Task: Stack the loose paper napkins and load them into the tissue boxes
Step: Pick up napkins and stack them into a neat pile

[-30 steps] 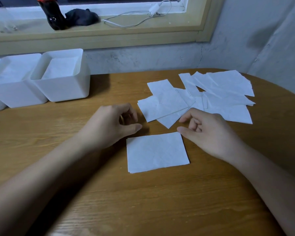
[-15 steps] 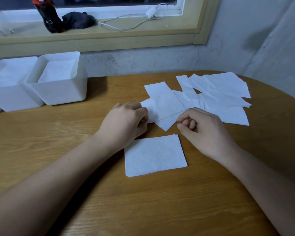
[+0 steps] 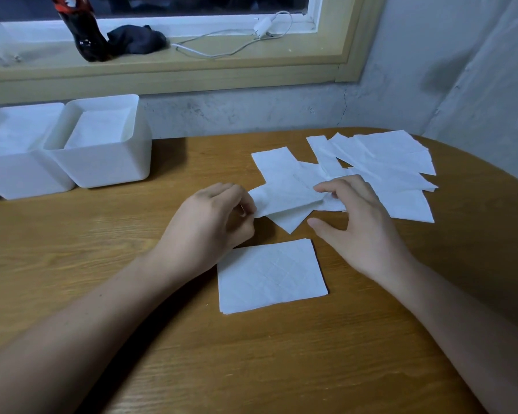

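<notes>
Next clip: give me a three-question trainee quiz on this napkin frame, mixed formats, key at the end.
1. True or false: the neat stack lies inside a tissue box.
2. The left hand pinches: A) a napkin B) the white cable C) the bottle.
3. Fill in: the scattered napkins lie to the ____ of the tissue boxes.
Key: 1 false, it lies on the table; 2 A; 3 right.
</notes>
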Available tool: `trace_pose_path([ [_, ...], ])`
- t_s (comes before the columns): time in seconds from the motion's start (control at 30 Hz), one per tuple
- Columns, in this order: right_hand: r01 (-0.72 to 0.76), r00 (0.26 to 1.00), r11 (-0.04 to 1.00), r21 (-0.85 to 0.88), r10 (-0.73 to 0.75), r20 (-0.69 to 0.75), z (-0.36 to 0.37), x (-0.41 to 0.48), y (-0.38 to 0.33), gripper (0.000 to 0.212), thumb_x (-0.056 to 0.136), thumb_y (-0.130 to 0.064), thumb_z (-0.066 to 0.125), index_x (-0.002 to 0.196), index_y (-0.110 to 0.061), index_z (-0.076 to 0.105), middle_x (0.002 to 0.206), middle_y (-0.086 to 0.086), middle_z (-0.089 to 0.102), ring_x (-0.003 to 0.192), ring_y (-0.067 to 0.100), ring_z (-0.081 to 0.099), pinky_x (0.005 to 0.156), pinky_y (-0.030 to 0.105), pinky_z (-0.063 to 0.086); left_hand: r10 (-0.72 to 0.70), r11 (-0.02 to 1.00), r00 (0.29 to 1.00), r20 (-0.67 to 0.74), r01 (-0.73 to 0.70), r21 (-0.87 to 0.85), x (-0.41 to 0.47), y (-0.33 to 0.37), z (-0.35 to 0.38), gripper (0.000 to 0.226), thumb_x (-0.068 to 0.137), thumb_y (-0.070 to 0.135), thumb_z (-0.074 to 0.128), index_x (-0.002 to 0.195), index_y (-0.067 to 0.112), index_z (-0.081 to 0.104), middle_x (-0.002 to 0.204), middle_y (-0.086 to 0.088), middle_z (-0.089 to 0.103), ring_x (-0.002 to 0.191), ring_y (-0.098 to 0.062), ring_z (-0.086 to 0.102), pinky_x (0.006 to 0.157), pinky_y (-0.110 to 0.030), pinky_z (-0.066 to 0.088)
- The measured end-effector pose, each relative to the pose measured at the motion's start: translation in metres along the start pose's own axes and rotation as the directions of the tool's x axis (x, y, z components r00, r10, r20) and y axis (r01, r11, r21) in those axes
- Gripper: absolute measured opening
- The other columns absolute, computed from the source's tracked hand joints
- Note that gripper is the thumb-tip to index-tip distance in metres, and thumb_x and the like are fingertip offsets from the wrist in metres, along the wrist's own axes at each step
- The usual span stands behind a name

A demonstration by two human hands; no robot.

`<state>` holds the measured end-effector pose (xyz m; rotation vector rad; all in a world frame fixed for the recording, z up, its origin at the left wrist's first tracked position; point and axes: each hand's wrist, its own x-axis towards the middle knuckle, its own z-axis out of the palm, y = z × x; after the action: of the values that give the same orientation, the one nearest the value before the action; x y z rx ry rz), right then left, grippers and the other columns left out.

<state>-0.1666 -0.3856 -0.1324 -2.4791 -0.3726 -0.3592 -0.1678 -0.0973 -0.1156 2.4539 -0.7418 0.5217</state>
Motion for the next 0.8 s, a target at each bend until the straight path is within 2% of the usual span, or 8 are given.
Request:
trace_pose_path([
  [0.17,0.006,0.999,1.0,0.006,-0.005,-0.051,0.001,0.003,0.007,0.033,0.092,-0.034,0.081,0.124,-0.028,0.072,0.123,-0.011,0.059,0.121,0.01,0.057,0.109,0.047,0.048,-0.036,0.988,0.999,-0.01,0.034,-0.152,-0.003,0.011,-0.001,0.014,0.092,0.006,0.079,0.094,0.016,0.07,0.094,0.009,0.071,0.087,-0.008,0.066,0.076,-0.009,0.042],
  [0.33,0.042,0.996,0.999,0.006,-0.041,-0.078,0.007,0.007,0.01,0.02,0.094,-0.029,0.08,0.115,-0.027,0.078,0.118,-0.009,0.061,0.116,0.012,0.057,0.103,0.049,0.048,-0.024,0.977,0.998,-0.055,0.012,-0.214,-0.004,0.017,-0.004,0.013,0.093,0.006,0.078,0.093,0.015,0.069,0.095,0.006,0.074,0.086,-0.009,0.067,0.077,-0.011,0.041],
  [0.47,0.07,0.987,0.997,0.045,-0.062,-0.15,0.003,0.008,0.004,0.01,0.1,-0.03,0.073,0.105,-0.022,0.077,0.114,-0.009,0.066,0.113,0.014,0.061,0.098,0.046,0.049,-0.099,0.963,0.991,-0.088,0.074,-0.258,-0.004,0.018,-0.003,0.009,0.096,0.013,0.078,0.096,0.017,0.07,0.092,0.008,0.074,0.082,-0.014,0.065,0.071,-0.029,0.048],
  [0.53,0.091,0.979,0.993,0.076,-0.075,-0.189,-0.002,0.008,-0.001,0.009,0.101,-0.028,0.071,0.102,-0.02,0.076,0.11,-0.01,0.068,0.109,0.014,0.062,0.095,0.043,0.049,-0.133,0.944,0.987,-0.094,0.097,-0.316,-0.003,0.017,-0.004,0.008,0.098,0.017,0.078,0.1,0.016,0.07,0.094,0.008,0.075,0.086,-0.017,0.068,0.071,-0.035,0.05],
  [0.6,0.12,0.969,0.992,0.047,-0.107,-0.222,-0.004,0.007,-0.004,0.009,0.101,-0.026,0.072,0.1,-0.019,0.076,0.106,-0.008,0.069,0.106,0.016,0.062,0.092,0.044,0.049,-0.119,0.941,0.988,-0.094,0.082,-0.328,-0.002,0.017,-0.006,0.016,0.098,0.028,0.079,0.105,0.016,0.071,0.1,0.008,0.075,0.091,-0.018,0.071,0.072,-0.033,0.051],
  [0.67,0.136,0.965,0.99,0.026,-0.126,-0.23,-0.004,0.006,-0.006,0.008,0.1,-0.025,0.073,0.099,-0.018,0.076,0.105,-0.008,0.07,0.104,0.016,0.063,0.09,0.044,0.049,-0.097,0.963,0.993,-0.069,0.076,-0.258,-0.002,0.015,-0.004,0.024,0.095,0.037,0.082,0.108,0.019,0.074,0.102,0.01,0.075,0.091,-0.015,0.071,0.073,-0.024,0.047],
  [0.73,0.137,0.966,0.99,0.03,-0.126,-0.224,-0.004,0.006,-0.007,0.006,0.1,-0.024,0.075,0.098,-0.019,0.077,0.104,-0.008,0.07,0.104,0.017,0.063,0.091,0.045,0.049,-0.104,0.977,0.993,-0.05,0.093,-0.191,-0.002,0.014,-0.002,0.016,0.096,0.034,0.081,0.107,0.023,0.078,0.097,0.014,0.075,0.088,-0.006,0.069,0.075,-0.012,0.04],
  [0.8,0.131,0.969,0.991,0.033,-0.121,-0.216,-0.004,0.005,-0.009,0.006,0.099,-0.025,0.074,0.099,-0.02,0.077,0.104,-0.008,0.07,0.105,0.017,0.063,0.092,0.045,0.049,-0.144,0.976,0.987,-0.068,0.13,-0.177,-0.001,0.014,-0.002,0.005,0.098,0.027,0.08,0.102,0.025,0.081,0.091,0.016,0.075,0.083,-0.001,0.066,0.074,-0.008,0.039],
])
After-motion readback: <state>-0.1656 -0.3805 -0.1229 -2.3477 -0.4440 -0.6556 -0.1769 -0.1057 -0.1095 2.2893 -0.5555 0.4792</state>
